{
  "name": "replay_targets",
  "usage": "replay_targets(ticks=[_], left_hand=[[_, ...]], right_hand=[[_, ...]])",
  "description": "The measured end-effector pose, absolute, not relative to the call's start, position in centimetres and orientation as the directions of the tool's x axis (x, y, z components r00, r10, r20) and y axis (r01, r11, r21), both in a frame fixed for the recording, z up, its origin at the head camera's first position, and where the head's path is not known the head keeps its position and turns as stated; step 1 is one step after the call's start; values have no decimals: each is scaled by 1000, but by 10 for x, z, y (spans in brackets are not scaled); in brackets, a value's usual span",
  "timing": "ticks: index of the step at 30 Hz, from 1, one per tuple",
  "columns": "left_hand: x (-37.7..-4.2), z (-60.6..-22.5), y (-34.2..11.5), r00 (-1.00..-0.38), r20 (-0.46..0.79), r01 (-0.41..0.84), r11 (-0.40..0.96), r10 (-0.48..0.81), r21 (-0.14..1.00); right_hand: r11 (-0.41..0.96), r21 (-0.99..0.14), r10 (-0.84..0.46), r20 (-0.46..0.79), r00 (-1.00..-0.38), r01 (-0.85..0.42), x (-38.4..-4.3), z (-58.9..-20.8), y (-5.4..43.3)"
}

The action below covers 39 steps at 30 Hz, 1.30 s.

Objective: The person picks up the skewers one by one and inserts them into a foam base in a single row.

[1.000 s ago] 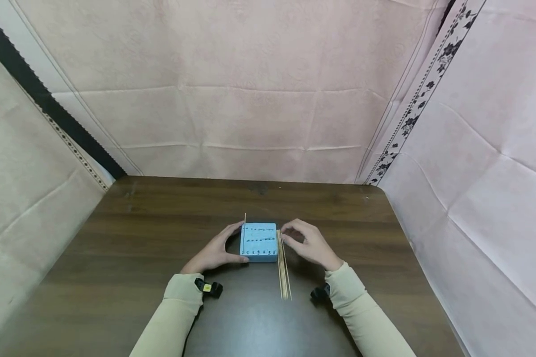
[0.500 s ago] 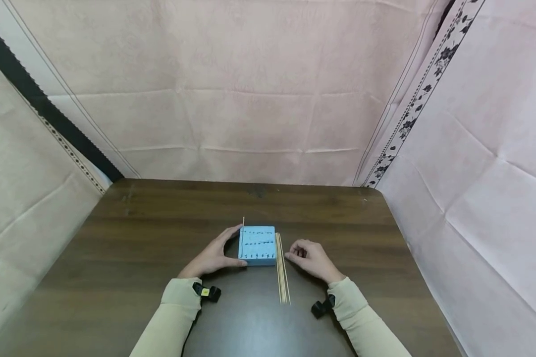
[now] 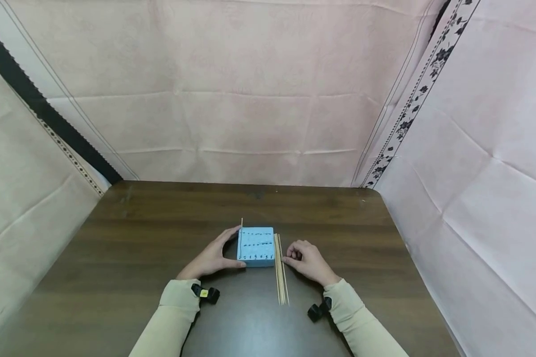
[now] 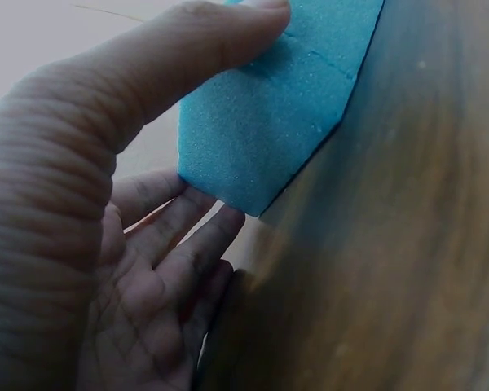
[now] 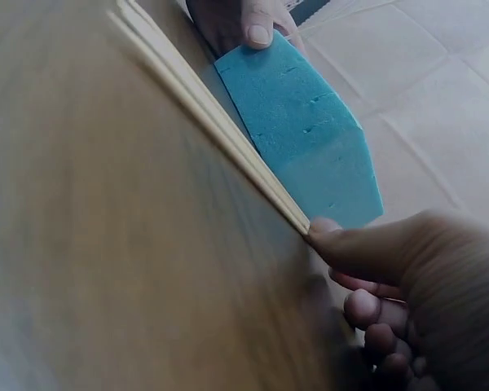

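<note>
A light blue foam block [image 3: 256,246] with rows of small marks on top sits on the table. My left hand [image 3: 212,255] grips its left side, thumb at the near corner and fingers at the far one; the left wrist view shows the thumb over the foam [image 4: 244,122]. One thin stick [image 3: 242,222] shows at the block's far left corner. Along the right side lies a bundle of thin wooden sticks [image 3: 280,277]. My right hand [image 3: 310,263] is beside them, fingers curled and thumb tip at the sticks [image 5: 236,147]. Whether it pinches one is hidden.
The brown wooden table [image 3: 183,213] extends around the block and the sticks. Pale cloth [image 3: 268,99] hangs behind it and on both sides. A small black camera sits on each wrist.
My right hand has drawn back from the sticks' far end toward me, and its thumb has come in to the bundle again. The left hand keeps its hold on the block.
</note>
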<state>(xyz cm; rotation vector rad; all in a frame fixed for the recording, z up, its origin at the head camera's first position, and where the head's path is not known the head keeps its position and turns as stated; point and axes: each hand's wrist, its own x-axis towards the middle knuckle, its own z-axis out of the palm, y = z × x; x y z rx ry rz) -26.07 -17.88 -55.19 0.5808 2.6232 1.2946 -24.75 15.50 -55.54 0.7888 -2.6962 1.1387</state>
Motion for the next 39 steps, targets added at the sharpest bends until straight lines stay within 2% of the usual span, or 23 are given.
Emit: replay_targets(ticks=[17, 24, 35, 39], left_hand=[[-263, -551, -178, -908, 34, 279, 542, 417, 793], [-262, -553, -176, -907, 31, 278, 543, 419, 793], [-261, -553, -178, -908, 26, 268, 534, 417, 802], [-262, -549, -177, -905, 30, 276, 532, 425, 801]], right_hand=[[603, -616, -414, 302, -859, -507, -250, -555, 154], [636, -624, -342, 300, -891, -454, -249, -560, 158], [660, -585, -289, 382, -878, -472, -253, -561, 162], [713, -555, -252, 368, -895, -429, -250, -552, 159]])
